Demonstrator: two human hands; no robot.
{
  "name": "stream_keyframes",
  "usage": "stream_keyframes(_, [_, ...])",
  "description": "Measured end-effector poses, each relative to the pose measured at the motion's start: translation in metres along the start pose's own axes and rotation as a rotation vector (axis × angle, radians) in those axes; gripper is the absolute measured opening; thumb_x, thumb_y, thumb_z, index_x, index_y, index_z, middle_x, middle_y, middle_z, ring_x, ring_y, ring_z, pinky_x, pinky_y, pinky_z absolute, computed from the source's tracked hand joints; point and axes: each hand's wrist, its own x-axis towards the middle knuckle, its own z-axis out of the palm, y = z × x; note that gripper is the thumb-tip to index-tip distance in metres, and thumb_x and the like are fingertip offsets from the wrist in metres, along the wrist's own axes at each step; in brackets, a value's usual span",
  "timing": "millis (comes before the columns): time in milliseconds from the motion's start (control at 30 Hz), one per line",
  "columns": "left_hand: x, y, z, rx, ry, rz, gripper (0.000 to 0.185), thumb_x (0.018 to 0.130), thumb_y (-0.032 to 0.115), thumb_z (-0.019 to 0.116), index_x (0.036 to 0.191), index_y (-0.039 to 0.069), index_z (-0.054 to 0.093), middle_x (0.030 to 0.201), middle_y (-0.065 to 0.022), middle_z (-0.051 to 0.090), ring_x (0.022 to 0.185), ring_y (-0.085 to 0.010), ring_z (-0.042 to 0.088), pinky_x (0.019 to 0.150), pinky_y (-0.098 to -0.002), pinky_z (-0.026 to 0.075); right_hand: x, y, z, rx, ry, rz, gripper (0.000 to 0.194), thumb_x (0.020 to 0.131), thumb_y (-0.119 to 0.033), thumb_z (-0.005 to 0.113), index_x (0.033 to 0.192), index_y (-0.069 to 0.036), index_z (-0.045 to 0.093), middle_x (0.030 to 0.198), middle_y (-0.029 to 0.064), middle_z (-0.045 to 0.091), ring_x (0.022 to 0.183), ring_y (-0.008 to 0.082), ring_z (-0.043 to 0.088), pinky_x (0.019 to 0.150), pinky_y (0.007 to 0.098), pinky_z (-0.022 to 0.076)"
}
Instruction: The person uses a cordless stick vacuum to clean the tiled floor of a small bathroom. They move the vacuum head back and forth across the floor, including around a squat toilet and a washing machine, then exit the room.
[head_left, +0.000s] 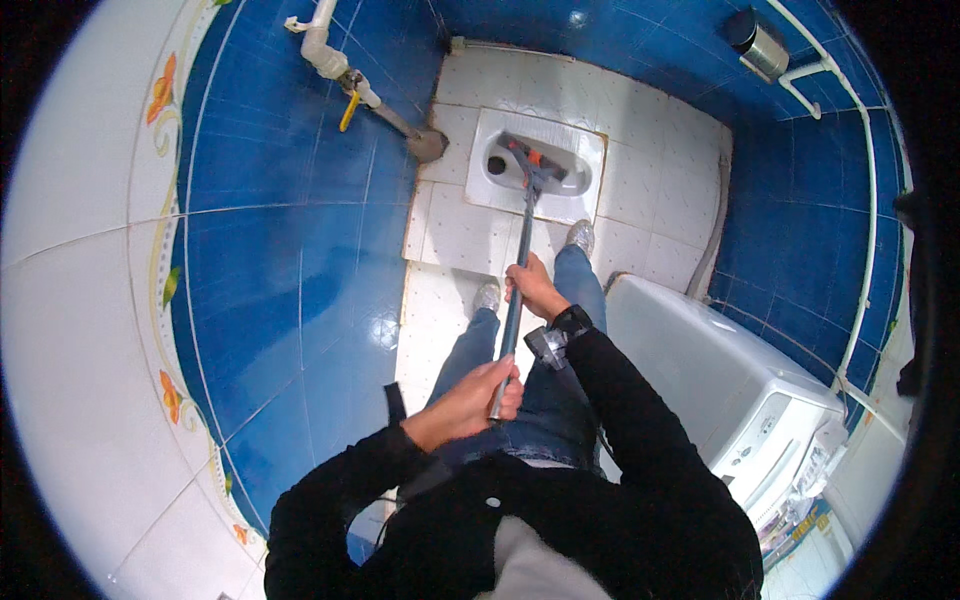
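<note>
My left hand (472, 399) is closed round the lower end of a grey metal pole (514, 315), close to my waist. Farther up the same pole, my right hand (534, 285) grips it, with a dark strap and a small device at that wrist. The pole leads away from me to a grey and orange floor-brush or squeegee head (534, 159); which kind it is I cannot tell. That head lies over the basin of a white ceramic squat toilet (540, 201), to the right of its dark drain hole (496, 165).
A white washing machine (675, 337) stands at my right. On the left, a pipe with a yellow valve lever (349, 111) runs down to the floor. A white pipe (872, 225) follows the blue tiled right wall. A low tiled step edge (450, 266) crosses the floor by my feet.
</note>
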Motion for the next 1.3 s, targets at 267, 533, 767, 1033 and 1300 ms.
stream_keyframes(267, [-0.002, 0.180, 0.005, 2.220, 0.528, 1.110, 0.032, 0.094, 0.023, 0.041, 0.109, -0.004, 0.049, 0.108, -0.0217, 0.054, 0.104, -0.0347, 0.050, 0.090, -0.0421, 0.040, -0.048, -0.023, -0.045, 0.013, -0.048, -0.073, 0.005, 0.083, -0.007, 0.050, 0.083, -0.007, 0.045, 0.059, 0.0006, 0.046, 0.047, 0.0085, 0.045, 0.040, 0.0224, 0.0385])
stream_keyframes(533, [0.005, 0.370, -0.008, 2.304, 1.528, 0.856, 0.019, 0.086, 0.014, 0.048, 0.081, 0.002, 0.062, 0.082, -0.0196, 0.064, 0.079, -0.0381, 0.063, 0.067, -0.0474, 0.052, -0.085, -0.026, -0.089, 0.078, -0.048, -0.061, 0.032, 0.083, -0.008, 0.050, 0.114, -0.004, 0.043, 0.062, 0.0024, 0.048, 0.046, 0.0090, 0.045, 0.039, 0.0230, 0.0408])
stream_keyframes(767, [0.040, 0.413, -0.046, 2.281, 1.360, 0.805, 0.025, 0.088, 0.018, 0.046, 0.086, -0.003, 0.061, 0.082, -0.0216, 0.064, 0.078, -0.0368, 0.063, 0.072, -0.0448, 0.050, -0.058, -0.005, -0.091, 0.133, -0.028, -0.016, 0.076, 0.081, -0.006, 0.056, 0.142, -0.003, 0.010, 0.064, 0.0023, 0.050, 0.047, 0.0104, 0.047, 0.039, 0.0262, 0.0437])
stream_keyframes(1033, [0.110, 0.445, -0.076, 1.446, 1.018, 1.047, 0.031, 0.093, 0.021, 0.039, 0.092, -0.003, 0.057, 0.079, -0.0140, 0.066, 0.062, -0.0211, 0.065, 0.056, -0.0319, 0.052, -0.035, -0.013, -0.092, 0.030, 0.020, 0.015, 0.052, 0.083, -0.009, 0.051, 0.132, -0.006, 0.033, 0.064, 0.0007, 0.047, 0.048, 0.0073, 0.045, 0.039, 0.0225, 0.0408])
stream_keyframes(1300, [0.127, 0.163, -0.038, 1.217, -0.121, 0.328, 0.024, 0.075, 0.011, 0.066, 0.096, 0.001, 0.060, 0.086, -0.0112, 0.062, 0.071, -0.0203, 0.065, 0.062, -0.0320, 0.055, 0.021, -0.011, -0.062, 0.121, 0.112, -0.015, 0.011, 0.084, -0.011, 0.050, 0.094, -0.010, 0.045, 0.065, 0.0003, 0.049, 0.049, 0.0086, 0.046, 0.041, 0.0231, 0.0380])
